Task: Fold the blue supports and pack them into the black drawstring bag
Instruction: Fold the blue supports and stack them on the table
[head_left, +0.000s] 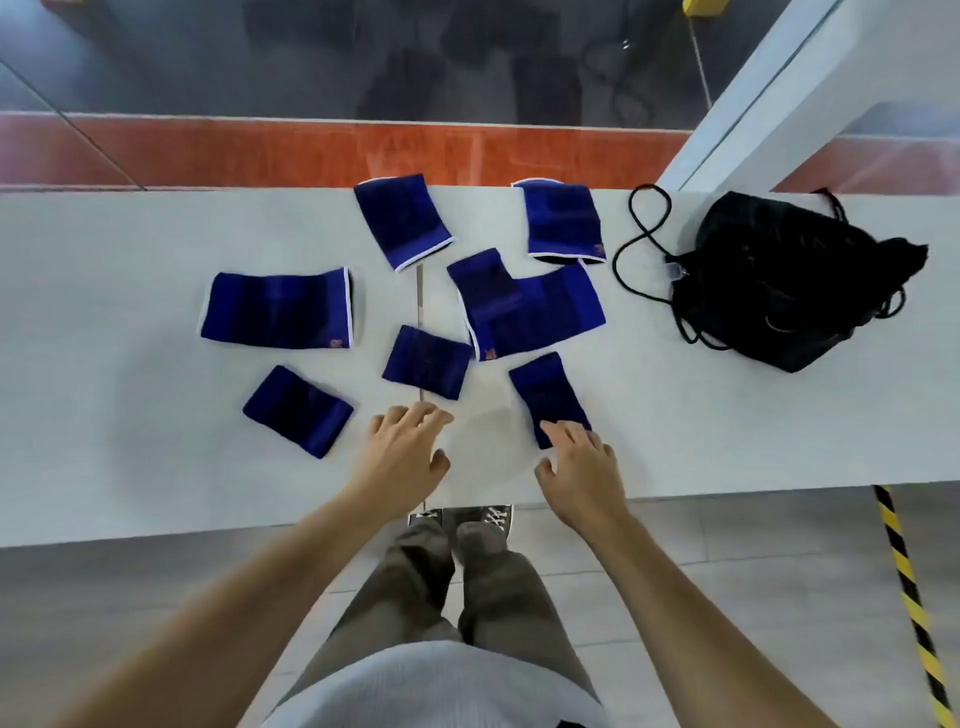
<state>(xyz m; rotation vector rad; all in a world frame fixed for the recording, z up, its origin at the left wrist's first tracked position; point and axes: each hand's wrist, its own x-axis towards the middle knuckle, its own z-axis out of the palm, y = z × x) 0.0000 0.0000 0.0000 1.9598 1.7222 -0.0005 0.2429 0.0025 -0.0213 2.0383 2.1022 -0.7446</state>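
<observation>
1. Your right hand (582, 467) has its fingertips (558, 428) on the near end of a small dark blue knitted fabric support (545, 395). The fingers are spread and not closed around it, so nothing is grasped yet. If you fold with only one end pinned, the stretchy cloth can slide on the smooth white table (130, 260) and the fold may come out crooked.

2. Your left hand (408, 447) is spread and empty, just at 9 o'clock of the right hand, near the table seam. It touches no support. Bring it onto the cloth before you fold.

3. The other blue supports lie loose, from 9 o'clock to 1 o'clock of your hands. Two wide blue sleeves (524, 306) overlap each other at 12 o'clock. If you pull one, the other may be dragged along.

4. Two supports at the far edge (400, 218) hang partly over the table border, at 11 and 1 o'clock. A careless push can send them to the floor.

5. The black drawstring fabric bag (784, 280) lies slumped at 2 o'clock, well apart from your hands. I cannot tell where its mouth is. Its long black cord (636, 249) lies in loops on the table and could catch your fingers or a folded support when you pack.
</observation>
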